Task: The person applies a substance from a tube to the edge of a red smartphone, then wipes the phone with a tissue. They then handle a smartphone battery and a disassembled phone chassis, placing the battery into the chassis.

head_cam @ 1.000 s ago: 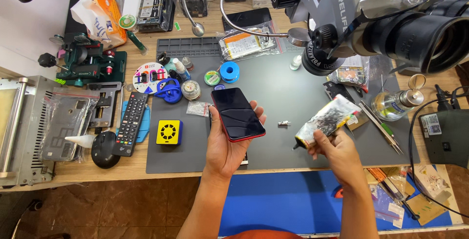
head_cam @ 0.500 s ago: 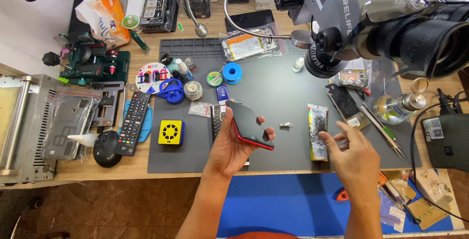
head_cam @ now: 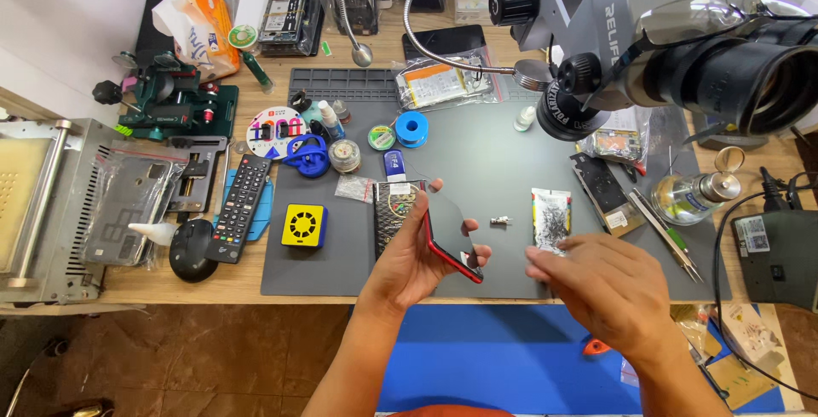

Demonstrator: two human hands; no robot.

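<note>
- Left hand (head_cam: 409,259): raised over the near part of the grey work mat (head_cam: 494,161); its fingers (head_cam: 434,187) are closed around a smartphone (head_cam: 450,238), thumb along the far edge, fingertips curled round the near edge.
- Smartphone: a thin slab with a dark, glossy, unlit face and a red frame, visible as a bright line along its lower edge. It is tilted, with one long edge turned up toward the camera, and held clear of the mat.
- Right hand (head_cam: 609,285): palm down, back toward the camera, over the near right edge of the mat. Its fingers are loosely spread and curved and grip nothing; the fingertips lie just beside the lower end of a small clear packet (head_cam: 550,219) with dark speckled contents, which lies flat on the mat. Whether they touch the packet cannot be told.
- Small metal part (head_cam: 501,221): on the mat between the smartphone and the packet, apart from both.
- Patterned dark case (head_cam: 392,212): flat on the mat, partly hidden behind the left hand.
- Surroundings on the wooden tabletop (head_cam: 136,281): yellow square box (head_cam: 304,225), black remote control (head_cam: 241,218), blue solder spool (head_cam: 411,129), glass bottle with metal cap (head_cam: 694,195), tweezers (head_cam: 665,230), and a microscope (head_cam: 648,34) overhanging the right side.
</note>
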